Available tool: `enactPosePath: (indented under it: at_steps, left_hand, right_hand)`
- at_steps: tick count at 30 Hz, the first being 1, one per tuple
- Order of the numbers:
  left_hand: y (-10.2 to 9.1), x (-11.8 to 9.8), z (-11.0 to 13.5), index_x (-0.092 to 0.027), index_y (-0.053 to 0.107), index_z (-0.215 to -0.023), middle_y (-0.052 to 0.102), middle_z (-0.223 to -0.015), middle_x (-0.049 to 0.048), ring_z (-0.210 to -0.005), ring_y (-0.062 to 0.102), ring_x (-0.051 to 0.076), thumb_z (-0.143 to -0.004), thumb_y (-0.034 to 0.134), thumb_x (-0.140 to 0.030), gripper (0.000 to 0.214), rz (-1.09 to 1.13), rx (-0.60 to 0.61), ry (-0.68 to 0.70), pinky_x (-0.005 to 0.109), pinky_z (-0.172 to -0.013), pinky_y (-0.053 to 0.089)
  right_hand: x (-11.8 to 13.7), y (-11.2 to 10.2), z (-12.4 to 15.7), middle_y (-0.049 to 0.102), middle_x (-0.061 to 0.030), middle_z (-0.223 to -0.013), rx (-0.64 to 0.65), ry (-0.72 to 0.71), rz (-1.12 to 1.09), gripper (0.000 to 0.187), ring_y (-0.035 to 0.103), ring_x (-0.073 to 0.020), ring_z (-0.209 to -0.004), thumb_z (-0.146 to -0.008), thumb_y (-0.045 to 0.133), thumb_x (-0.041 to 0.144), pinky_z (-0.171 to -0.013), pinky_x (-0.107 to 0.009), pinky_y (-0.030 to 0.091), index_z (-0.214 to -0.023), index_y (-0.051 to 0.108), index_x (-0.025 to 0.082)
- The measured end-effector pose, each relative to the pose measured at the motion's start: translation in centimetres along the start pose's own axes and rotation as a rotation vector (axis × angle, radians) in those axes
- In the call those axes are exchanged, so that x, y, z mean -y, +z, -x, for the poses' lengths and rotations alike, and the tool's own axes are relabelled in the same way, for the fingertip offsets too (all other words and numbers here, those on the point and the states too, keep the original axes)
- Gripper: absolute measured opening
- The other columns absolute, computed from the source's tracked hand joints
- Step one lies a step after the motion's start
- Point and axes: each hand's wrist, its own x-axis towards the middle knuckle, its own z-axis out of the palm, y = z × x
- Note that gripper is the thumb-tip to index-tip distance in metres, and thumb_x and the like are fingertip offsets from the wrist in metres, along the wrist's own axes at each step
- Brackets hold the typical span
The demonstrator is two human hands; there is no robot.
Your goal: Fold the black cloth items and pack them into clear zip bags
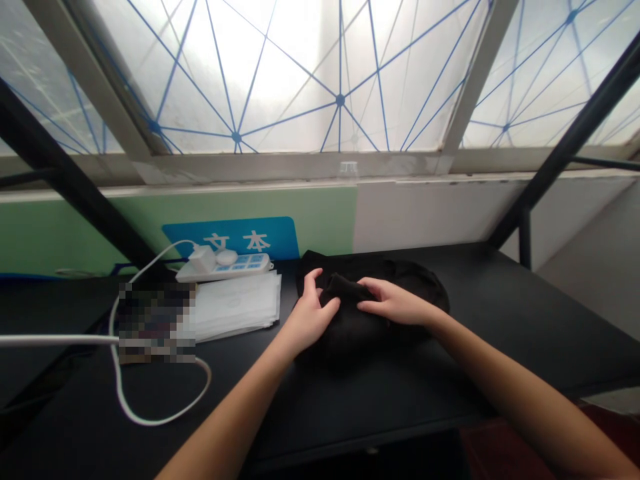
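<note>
A pile of black cloth lies on the black table near the wall. My left hand rests on its left side, thumb and fingers pinched round a raised fold of the cloth. From the right, my right hand lies across the pile, its fingers closed on the same fold. Both hands meet at the middle of the cloth.
A white power strip with a plugged adapter sits at the back left, its white cable looping over the table. A stack of clear plastic bags lies beside a blurred patch. Black frame bars slant at both sides.
</note>
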Motion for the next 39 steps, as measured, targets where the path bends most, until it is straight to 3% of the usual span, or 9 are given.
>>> enactPosePath:
  at_steps: [4, 7, 12, 16, 22, 28, 31, 34, 39]
  left_hand:
    - [-0.3, 1.3, -0.5, -0.023, 0.026, -0.153, 0.056, -0.123, 0.0109, -0.102, 0.067, 0.025, -0.086, 0.067, -0.026, 0.078, -0.423, -0.184, 0.219, 0.045, -0.093, 0.054]
    - [-0.4, 0.8, -0.4, -0.022, 0.044, -0.142, 0.054, -0.128, 0.0116, -0.110, 0.064, 0.026, -0.093, 0.061, -0.028, 0.052, -0.504, -0.247, 0.373, 0.044, -0.096, 0.053]
    - [0.1, -1.8, 1.8, -0.021, 0.061, -0.120, 0.066, -0.115, 0.0091, -0.110, 0.061, 0.026, -0.097, 0.060, -0.034, 0.027, -0.613, 0.022, 0.543, 0.043, -0.098, 0.051]
    - [1.1, -2.4, 3.7, -0.021, 0.062, -0.125, 0.068, -0.121, 0.0115, -0.111, 0.062, 0.034, -0.081, 0.078, -0.049, 0.055, -0.825, 0.240, 0.504, 0.050, -0.096, 0.050]
    - [1.0, -1.9, 3.2, -0.019, 0.064, -0.120, 0.072, -0.110, 0.0115, -0.103, 0.068, 0.032, -0.085, 0.064, -0.021, 0.035, -0.868, 0.248, 0.445, 0.044, -0.091, 0.052]
    - [-0.3, -1.8, 0.8, -0.023, 0.064, -0.113, 0.074, -0.092, 0.0054, -0.082, 0.071, 0.027, -0.086, 0.056, -0.021, 0.029, -0.639, 0.190, 0.317, 0.035, -0.073, 0.051]
    - [-1.1, -1.2, -0.2, -0.023, 0.057, -0.119, 0.074, -0.092, 0.0024, -0.076, 0.069, 0.021, -0.084, 0.058, -0.022, 0.036, -0.328, 0.260, 0.146, 0.030, -0.068, 0.050]
    - [-2.1, -0.6, -0.5, -0.021, 0.048, -0.130, 0.074, -0.100, 0.0049, -0.082, 0.069, 0.020, -0.088, 0.059, -0.030, 0.044, -0.048, 0.320, -0.027, 0.031, -0.072, 0.052]
    - [-3.3, -0.1, 0.0, -0.023, 0.042, -0.141, 0.062, -0.132, 0.0119, -0.117, 0.063, 0.026, -0.088, 0.068, -0.043, 0.062, -0.096, 0.262, 0.065, 0.041, -0.098, 0.051]
  right_hand:
    - [-1.0, 1.0, -1.0, 0.067, -0.0030, -0.092, -0.240, -0.013, 0.334, 0.028, 0.063, -0.0205, -0.086, -0.086, 0.070, 0.027, -0.078, -0.034, 0.049, -0.111, 0.062, 0.019]
    - [-1.6, 1.2, -1.2, 0.062, 0.0006, -0.082, -0.268, 0.015, 0.353, 0.026, 0.059, -0.0176, -0.076, -0.085, 0.071, 0.027, -0.071, -0.031, 0.045, -0.107, 0.061, 0.020]
    - [-1.8, 1.0, -0.8, 0.058, 0.0033, -0.075, -0.305, 0.033, 0.379, 0.025, 0.056, -0.0160, -0.070, -0.086, 0.069, 0.029, -0.066, -0.030, 0.042, -0.106, 0.057, 0.021]
    - [-1.6, 1.4, -0.5, 0.058, 0.0032, -0.074, -0.352, 0.056, 0.441, 0.026, 0.057, -0.0169, -0.067, -0.086, 0.069, 0.030, -0.063, -0.030, 0.041, -0.106, 0.054, 0.022]
    - [-0.9, 1.6, -0.1, 0.061, -0.0013, -0.082, -0.448, -0.090, 0.539, 0.017, 0.058, -0.0186, -0.073, -0.091, 0.065, 0.038, -0.065, -0.032, 0.043, -0.092, 0.055, 0.024]
    - [1.0, 0.2, 1.4, 0.069, -0.0086, -0.105, -0.121, -0.342, 0.466, 0.033, 0.063, -0.0252, -0.098, -0.089, 0.070, 0.051, -0.087, -0.038, 0.049, -0.105, 0.063, 0.023]
    - [1.6, 0.0, 1.8, 0.069, -0.0085, -0.116, -0.062, -0.273, 0.456, 0.055, 0.064, -0.0278, -0.105, -0.077, 0.082, 0.052, -0.092, -0.039, 0.049, -0.119, 0.061, 0.024]
    - [1.5, 0.3, 1.7, 0.070, -0.0075, -0.115, -0.051, -0.203, 0.422, 0.047, 0.066, -0.0264, -0.102, -0.083, 0.078, 0.049, -0.088, -0.038, 0.051, -0.119, 0.061, 0.024]
    - [0.3, 0.9, 0.9, 0.071, -0.0070, -0.111, -0.135, -0.089, 0.295, 0.039, 0.066, -0.0216, -0.087, -0.088, 0.071, 0.048, -0.077, -0.034, 0.052, -0.118, 0.062, 0.023]
